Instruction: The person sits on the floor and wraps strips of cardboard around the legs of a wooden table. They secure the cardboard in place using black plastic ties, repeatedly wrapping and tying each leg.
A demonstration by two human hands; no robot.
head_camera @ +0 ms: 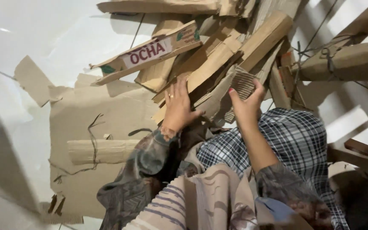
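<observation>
Left hand [177,108] flat on cardboard pile [218,59], fingers spread, gripping nothing. Right hand [247,101] pinching ridged cardboard scrap [242,83] just right of it. Step looks like sorting; next needs firm pull.

Scrap-sorting or storage corner, likely a recycling spot: heap of torn brown corrugated cardboard pieces [218,59] on a glossy white tiled floor [43,38]; string-tied flattened cardboard bundles [346,61] stacked alongside.
</observation>
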